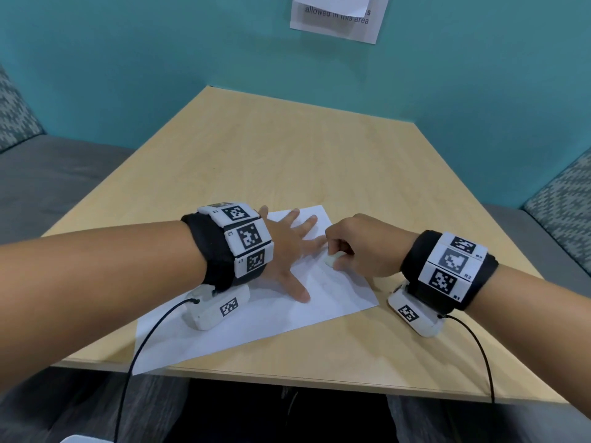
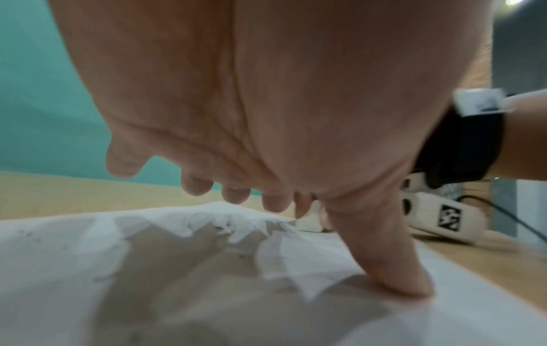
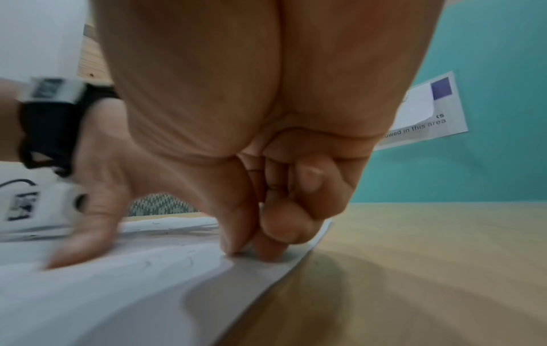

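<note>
A white sheet of paper (image 1: 256, 321) lies slanted on the light wooden table (image 1: 287, 148), with faint pencil marks on it. My left hand (image 1: 295, 251) rests flat on the sheet with its fingers spread; in the left wrist view the thumb (image 2: 384, 262) presses the paper (image 2: 89, 281). Just to its right, my right hand (image 1: 337, 255) is curled and pinches a small white eraser (image 1: 332, 259) against the sheet. The eraser (image 2: 309, 222) shows past the left fingertips. In the right wrist view the curled fingers (image 3: 275, 224) touch the paper (image 3: 118, 292) near its edge and mostly hide the eraser.
A teal wall stands behind the table, with a printed notice (image 1: 335, 17) taped on it. Grey patterned seats (image 1: 563, 206) flank the table on both sides. Black cables (image 1: 140, 346) hang from both wrist cameras over the near edge.
</note>
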The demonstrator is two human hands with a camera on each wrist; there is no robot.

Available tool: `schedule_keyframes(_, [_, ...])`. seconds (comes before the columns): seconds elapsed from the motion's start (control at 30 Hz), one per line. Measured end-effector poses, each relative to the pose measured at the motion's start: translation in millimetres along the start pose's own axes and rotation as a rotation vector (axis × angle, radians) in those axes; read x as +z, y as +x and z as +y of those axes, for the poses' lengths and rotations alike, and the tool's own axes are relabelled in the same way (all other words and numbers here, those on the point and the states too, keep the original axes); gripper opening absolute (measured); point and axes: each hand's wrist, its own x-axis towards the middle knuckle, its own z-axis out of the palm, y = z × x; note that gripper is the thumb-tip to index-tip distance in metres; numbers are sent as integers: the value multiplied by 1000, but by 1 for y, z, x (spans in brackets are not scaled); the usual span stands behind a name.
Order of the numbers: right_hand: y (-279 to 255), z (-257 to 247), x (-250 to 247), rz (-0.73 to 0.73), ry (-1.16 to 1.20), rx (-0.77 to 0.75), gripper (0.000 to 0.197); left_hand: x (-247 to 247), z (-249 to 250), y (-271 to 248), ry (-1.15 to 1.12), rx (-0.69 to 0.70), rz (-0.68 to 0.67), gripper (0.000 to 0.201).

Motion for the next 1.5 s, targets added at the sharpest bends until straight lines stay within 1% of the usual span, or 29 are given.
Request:
schedule_keyframes(0.07, [-1,-1,-3,9,10,11,7,3,3,-4,-42,26,-47,115])
schedule_keyframes(0.13, [-6,-8,-2,-9,50,-14,8,4,3,-9,-66,39,-59,114])
schedule_keyframes(0.23, [-22,-34,7,-101,122,-150,6,5,2,-9,-98,77,-38,109])
schedule_keyframes(0.3, [-23,-38,10,-104,103,-186,7,6,0,-7,-94,75,-35,111])
schedule_keyframes(0.37, [-15,-27,4,-60,38,-119,8,7,0,-7,-64,61,-53,114])
schedule_keyframes(0.43, [-12,-20,-1,-35,26,-66,5,6,1,-7,-60,49,-55,115])
schedule_keyframes(0.47, [-14,-24,0,-47,35,-81,7,7,0,-7,-64,52,-46,114])
schedule_keyframes(0.53, [-22,-41,7,-107,67,-171,9,11,0,-7,-87,69,-19,114])
schedule_keyframes(0.6, [-26,-43,11,-128,73,-205,6,12,0,-6,-91,76,-11,113])
schedule_keyframes(0.63, [-22,-37,8,-105,44,-172,6,11,0,-6,-80,70,-17,114])
schedule_keyframes(0.7, [-11,-20,0,-40,29,-51,6,8,1,-7,-62,53,-35,117])
schedule_keyframes(0.73, [-9,-15,-1,-21,26,-34,3,7,2,-7,-59,48,-37,117])
schedule_keyframes(0.77, [-10,-19,-1,-26,26,-45,4,6,2,-8,-56,46,-40,115])
schedule_keyframes(0.83, [-18,-37,7,-87,60,-142,11,7,2,-9,-68,59,-34,107])
schedule_keyframes(0.9, [-25,-48,14,-132,99,-198,19,8,3,-8,-86,68,-18,105])
schedule_keyframes(0.97, [-16,-36,8,-117,45,-151,8,8,2,-8,-74,56,-28,108])
schedule_keyframes(1.03, [-9,-22,0,-53,11,-74,7,7,2,-6,-54,40,-37,112])
schedule_keyframes(1.07, [-10,-20,0,-38,15,-64,9,7,1,-5,-57,42,-33,113])
schedule_keyframes(1.1, [-12,-26,1,-50,19,-88,11,8,0,-4,-68,49,-24,113])
schedule_keyframes(1.17, [-23,-44,11,-121,62,-176,11,11,-1,-5,-92,62,-15,113])
schedule_keyframes(1.2, [-27,-48,14,-147,77,-194,11,12,-1,-4,-92,63,-11,115])
schedule_keyframes(1.27, [-22,-39,9,-122,44,-169,10,12,-2,-3,-85,59,-18,117])
schedule_keyframes(1.33, [-14,-22,-1,-56,32,-88,11,10,-2,-2,-82,49,-30,119])
schedule_keyframes(1.37, [-13,-18,-2,-43,35,-75,17,11,-2,-1,-86,44,-33,120])
schedule_keyframes(1.4, [-16,-22,-1,-46,39,-88,25,10,-3,-1,-92,41,-34,121])
schedule_keyframes(1.43, [-19,-29,3,-69,41,-130,27,11,-3,-1,-95,39,-35,121])
schedule_keyframes(1.5, [-28,-42,10,-128,72,-195,16,12,-3,0,-87,41,-29,121])
